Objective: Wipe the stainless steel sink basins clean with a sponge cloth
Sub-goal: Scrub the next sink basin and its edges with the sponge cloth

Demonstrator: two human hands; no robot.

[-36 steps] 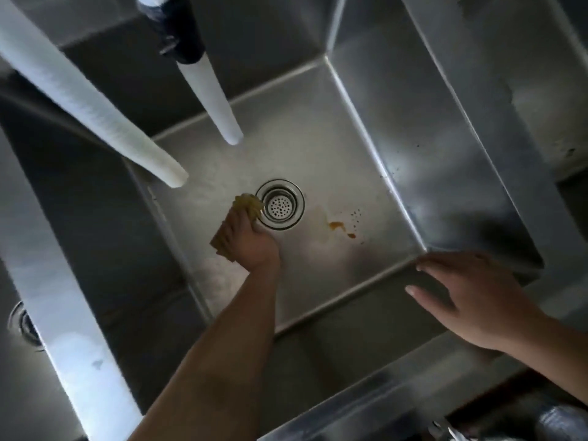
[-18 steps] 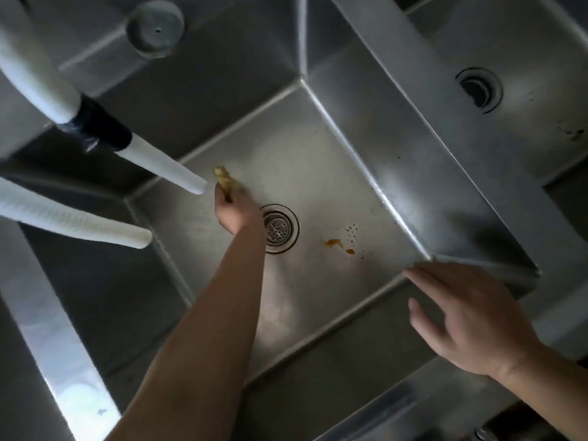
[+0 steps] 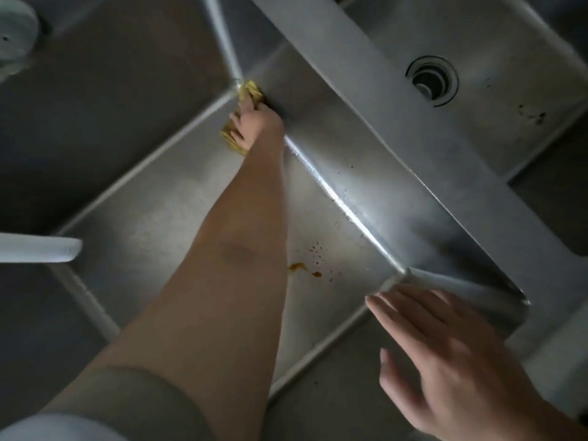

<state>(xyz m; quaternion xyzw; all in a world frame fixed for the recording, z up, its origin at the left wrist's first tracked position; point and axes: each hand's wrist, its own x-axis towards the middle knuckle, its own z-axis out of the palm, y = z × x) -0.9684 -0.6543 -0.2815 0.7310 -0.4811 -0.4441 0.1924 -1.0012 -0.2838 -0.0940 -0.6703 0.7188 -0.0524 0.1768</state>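
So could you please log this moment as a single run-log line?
left hand presses yellow cloth into far basin corner | right hand open over near rim | orange stain unwiped

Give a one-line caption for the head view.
Left hand presses yellow sponge cloth into basin's far corner; right hand rests open near rim.
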